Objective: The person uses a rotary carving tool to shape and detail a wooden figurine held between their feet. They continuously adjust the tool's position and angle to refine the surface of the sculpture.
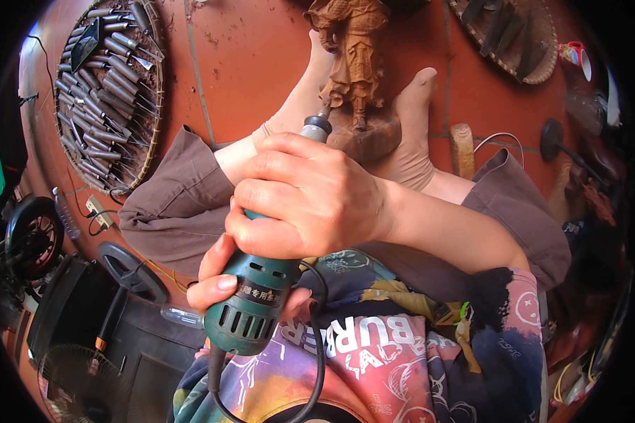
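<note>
A green electric rotary tool [241,326] slants up from my lap, with both hands closed around it. My right hand [310,194] wraps the upper part of its body, just behind the collar. Lower down, my left hand [215,282] grips the vented motor end, partly hidden by the tool. The bit points at the lower robe of a carved wooden figure [360,49], close to its feet; whether it touches cannot be made out. The figure's rounded wooden base [365,137] stands on the floor between my bare feet, and its top runs out of view.
At the far left lies a round woven basket [159,106] full of chisels; another basket [540,70] with dark tools is at the far right. A wooden block [462,149] stands by my right foot. A power strip [100,211] and a fan [85,384] are on the left. The tool's cord [322,331] loops over my lap.
</note>
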A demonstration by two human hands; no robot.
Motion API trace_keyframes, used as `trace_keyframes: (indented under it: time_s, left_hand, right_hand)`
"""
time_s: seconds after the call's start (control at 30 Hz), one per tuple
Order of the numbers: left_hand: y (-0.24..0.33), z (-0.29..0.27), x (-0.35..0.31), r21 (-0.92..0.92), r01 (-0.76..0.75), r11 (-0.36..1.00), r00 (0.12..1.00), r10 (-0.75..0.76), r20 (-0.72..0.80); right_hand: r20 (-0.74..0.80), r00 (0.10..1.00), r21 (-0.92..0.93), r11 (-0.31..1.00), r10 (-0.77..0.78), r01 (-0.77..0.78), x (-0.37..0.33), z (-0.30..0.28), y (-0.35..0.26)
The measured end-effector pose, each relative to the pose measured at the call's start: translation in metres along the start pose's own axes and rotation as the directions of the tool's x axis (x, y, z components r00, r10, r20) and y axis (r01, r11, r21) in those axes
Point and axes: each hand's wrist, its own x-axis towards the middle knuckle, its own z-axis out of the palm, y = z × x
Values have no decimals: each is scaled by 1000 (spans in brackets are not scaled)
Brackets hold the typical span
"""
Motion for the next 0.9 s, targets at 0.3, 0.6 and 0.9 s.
trace_keyframes:
  time_s: [0.3, 0.6, 0.9]
  left_hand:
    - [2, 20, 3, -14, 34, 999, 995, -35, -94]
    - [1, 16, 9, 42, 36, 998, 998, -35, -45]
    - [-12, 13, 14, 29, -55, 998, 997, 56, -53]
  right_hand:
    - [-21, 1000, 9, 1000, 16, -16, -6, -3, 7]
    - [-43, 999, 4, 1000, 29, -29, -7, 0, 8]
    - [-31, 999, 6, 999, 37, -36, -6, 0, 12]
